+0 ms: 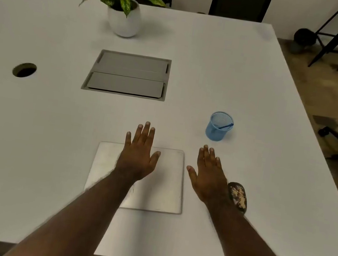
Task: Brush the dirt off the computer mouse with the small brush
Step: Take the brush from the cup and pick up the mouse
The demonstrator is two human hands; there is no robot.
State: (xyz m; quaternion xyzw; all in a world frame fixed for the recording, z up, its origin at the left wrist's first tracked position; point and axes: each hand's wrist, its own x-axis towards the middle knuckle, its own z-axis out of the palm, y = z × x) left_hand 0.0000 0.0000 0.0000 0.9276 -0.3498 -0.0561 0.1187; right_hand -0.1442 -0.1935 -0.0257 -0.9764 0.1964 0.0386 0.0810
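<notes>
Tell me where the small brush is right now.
In the head view the small brush sits inside the blue mesh cup on the table's right side, beyond the right hand; its handle leans on the cup's rim.

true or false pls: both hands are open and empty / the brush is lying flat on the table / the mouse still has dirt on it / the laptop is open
1. The left hand and right hand are open and hold nothing: true.
2. The small blue brush lies flat on the white table: false, it stands tilted in the blue mesh pen cup.
3. The dark computer mouse has pale crumbs on top: true.
4. The silver laptop is open: false, its lid is closed.
</notes>
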